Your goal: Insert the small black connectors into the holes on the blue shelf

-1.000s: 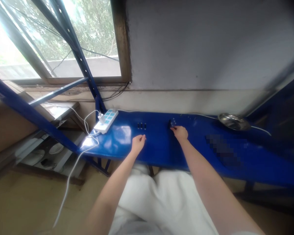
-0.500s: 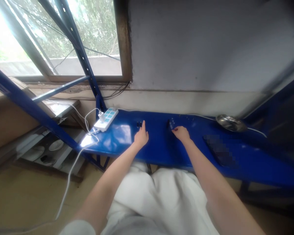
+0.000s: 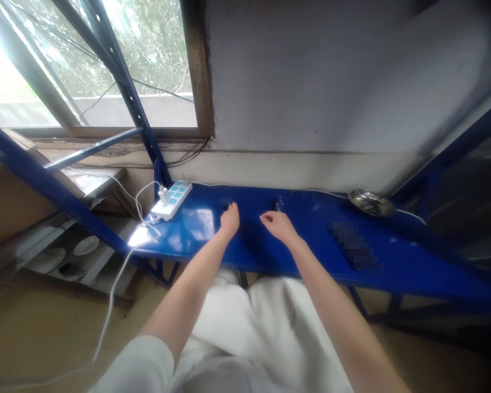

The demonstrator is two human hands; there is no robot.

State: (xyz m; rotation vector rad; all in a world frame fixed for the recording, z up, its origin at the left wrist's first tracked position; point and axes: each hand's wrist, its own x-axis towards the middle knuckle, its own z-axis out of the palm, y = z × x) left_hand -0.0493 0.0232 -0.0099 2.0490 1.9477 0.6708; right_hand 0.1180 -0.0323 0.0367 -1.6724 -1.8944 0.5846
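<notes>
On the blue shelf, my left hand is closed, its fingers curled at a small dark object that they partly cover. My right hand hovers above the shelf a little to the right, thumb and fingertips pinched together and pointing left. Whatever is in that pinch is too small to make out. Just behind the right hand lies a small dark piece with a cluster of clear bits.
A white power strip with a plugged-in cord lies at the shelf's left end. To the right are a shiny metal bowl and a blurred-out dark object. Blue uprights frame the shelf before a window and wall.
My right hand has moved left, away from the clear bits and toward my left hand. The left forefinger, stretched out before, is now curled in at the dark object. The view has shifted slightly.
</notes>
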